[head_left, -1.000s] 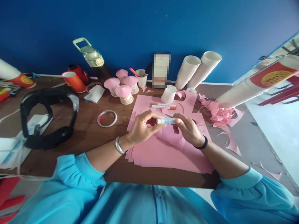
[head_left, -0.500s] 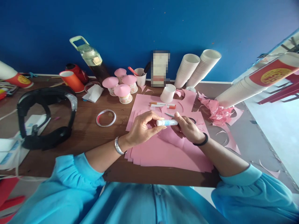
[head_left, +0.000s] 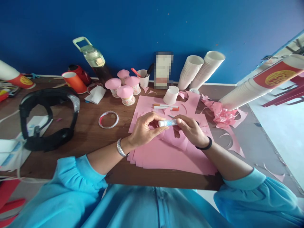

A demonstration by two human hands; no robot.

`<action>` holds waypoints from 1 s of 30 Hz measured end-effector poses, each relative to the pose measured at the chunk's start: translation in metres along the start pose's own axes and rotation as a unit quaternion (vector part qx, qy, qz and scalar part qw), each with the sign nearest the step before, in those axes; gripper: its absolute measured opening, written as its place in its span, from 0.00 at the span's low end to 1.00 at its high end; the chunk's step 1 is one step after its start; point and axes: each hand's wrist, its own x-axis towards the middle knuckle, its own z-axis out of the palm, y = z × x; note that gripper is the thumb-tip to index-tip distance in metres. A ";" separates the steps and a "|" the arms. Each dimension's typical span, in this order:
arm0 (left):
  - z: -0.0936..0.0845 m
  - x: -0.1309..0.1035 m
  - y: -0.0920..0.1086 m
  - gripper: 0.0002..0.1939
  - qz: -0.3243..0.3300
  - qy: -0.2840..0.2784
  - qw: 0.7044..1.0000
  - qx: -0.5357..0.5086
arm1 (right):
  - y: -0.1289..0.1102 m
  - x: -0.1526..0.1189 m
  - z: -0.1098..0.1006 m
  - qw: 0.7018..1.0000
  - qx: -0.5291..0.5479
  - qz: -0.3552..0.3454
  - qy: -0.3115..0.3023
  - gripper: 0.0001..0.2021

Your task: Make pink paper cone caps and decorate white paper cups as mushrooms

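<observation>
- Both hands are on the white tube, level above the pink sheets (head_left: 163,160), and that tube (head_left: 169,123) is our clock's centre!
- At nine o'clock, the left hand (head_left: 145,128): thumb and forefinger pinched on the near end, a silver bangle at the wrist.
- Over at three, the right hand (head_left: 191,130): thumb pressed along the other end, fingers curled in under it, dark band on the wrist.
- Up at twelve, two pens (head_left: 166,107) lie on the paper, with an upturned white cup (head_left: 171,95) just beyond them.
- Swing round to ten: four little cups (head_left: 125,95) in a tight cluster, each in a pink pointed hat (quite the village, that).
- Nine o'clock, past the left hand, a roll of tape (head_left: 108,119) lies flat on the brown table (head_left: 114,142); farther out, a black headset (head_left: 48,118).
- One o'clock, two tall stacks of white cups (head_left: 191,73) lean before the blue wall (head_left: 133,28).
- And at three, beyond the right hand, crumpled pink scraps (head_left: 220,114)!
</observation>
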 end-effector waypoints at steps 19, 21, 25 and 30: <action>-0.045 -0.034 0.001 0.11 0.128 -0.161 0.920 0.333 | -0.033 0.001 -0.011 0.979 -0.034 -0.048 0.193 0.18; -0.041 -0.040 -0.001 0.12 0.147 -0.175 0.908 0.351 | -0.034 0.004 -0.003 0.979 -0.100 -0.054 0.167 0.17; -0.037 -0.044 -0.009 0.13 0.170 -0.165 0.899 0.368 | -0.023 0.013 0.014 0.952 -0.273 -0.088 0.105 0.13; -0.039 -0.044 -0.015 0.11 0.180 -0.164 0.895 0.373 | -0.009 0.020 0.028 0.884 -0.432 -0.168 0.055 0.10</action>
